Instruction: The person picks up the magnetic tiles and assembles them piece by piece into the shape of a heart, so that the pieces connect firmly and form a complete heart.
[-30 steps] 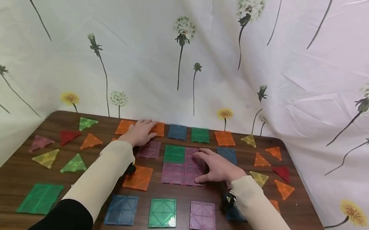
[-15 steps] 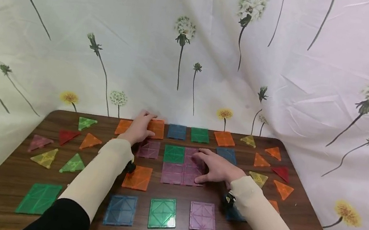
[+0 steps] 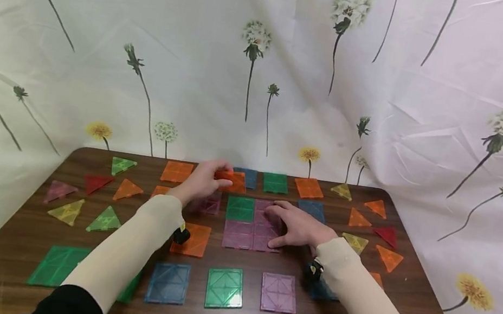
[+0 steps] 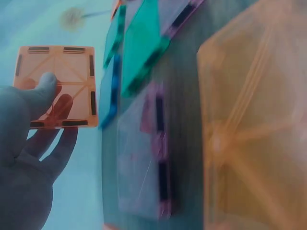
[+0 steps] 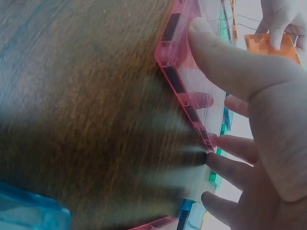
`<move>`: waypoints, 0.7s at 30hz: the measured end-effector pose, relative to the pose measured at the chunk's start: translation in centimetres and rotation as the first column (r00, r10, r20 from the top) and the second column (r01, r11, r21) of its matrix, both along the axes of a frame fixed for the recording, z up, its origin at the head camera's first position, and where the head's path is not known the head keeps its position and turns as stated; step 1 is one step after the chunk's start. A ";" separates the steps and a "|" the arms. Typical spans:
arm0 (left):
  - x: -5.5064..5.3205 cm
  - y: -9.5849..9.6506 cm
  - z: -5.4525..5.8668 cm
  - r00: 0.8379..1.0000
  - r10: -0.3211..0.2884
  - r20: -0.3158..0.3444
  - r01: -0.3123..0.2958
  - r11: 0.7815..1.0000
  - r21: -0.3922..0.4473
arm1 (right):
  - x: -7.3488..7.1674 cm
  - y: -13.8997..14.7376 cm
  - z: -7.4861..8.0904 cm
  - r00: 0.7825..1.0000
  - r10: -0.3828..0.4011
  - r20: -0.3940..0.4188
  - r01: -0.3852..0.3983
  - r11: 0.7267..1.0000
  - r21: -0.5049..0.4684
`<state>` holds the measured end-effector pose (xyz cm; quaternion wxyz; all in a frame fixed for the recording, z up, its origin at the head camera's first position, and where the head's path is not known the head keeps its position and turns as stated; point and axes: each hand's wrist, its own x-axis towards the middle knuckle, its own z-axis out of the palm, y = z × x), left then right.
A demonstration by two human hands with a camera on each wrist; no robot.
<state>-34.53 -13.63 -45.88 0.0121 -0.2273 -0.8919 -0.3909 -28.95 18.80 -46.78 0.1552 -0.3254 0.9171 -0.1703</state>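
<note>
My left hand (image 3: 203,178) pinches an orange square magnetic tile (image 3: 236,183) between thumb and fingers. In the left wrist view this tile (image 4: 79,67) shows dark magnet strips along its edges. It is held up, just beyond a flat block made of one green square tile (image 3: 240,208) and several purple ones (image 3: 238,234) set edge to edge. My right hand (image 3: 302,226) rests with spread fingers on the block's right side. In the right wrist view its thumb (image 5: 225,57) lies on a purple tile, with the other fingers beside the edge.
A blue tile (image 3: 250,178), a green tile (image 3: 275,182) and an orange tile (image 3: 309,188) line the back edge. Triangles lie on both sides, such as a red one (image 3: 97,183). Nearer lie blue (image 3: 168,283), green (image 3: 224,288) and purple squares (image 3: 279,293).
My left hand has lifted the orange square off the back row and carried it to the right, partly over the blue tile. The right hand stays on the block.
</note>
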 end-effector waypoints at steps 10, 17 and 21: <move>-0.2 2.5 -1.5 0.999 -0.027 0.035 0.025 0.999 0.041 | -0.5 -0.3 0.0 1.000 -0.021 0.016 0.021 1.000 0.001; -0.5 3.1 -1.7 0.999 -0.018 0.052 0.018 1.000 0.004 | -0.5 -0.3 -0.1 0.999 -0.033 0.023 0.033 0.999 0.017; -0.5 3.3 -1.4 0.998 0.000 0.061 0.001 1.000 -0.009 | -0.8 -0.1 0.2 0.999 -0.025 0.021 0.025 1.000 0.012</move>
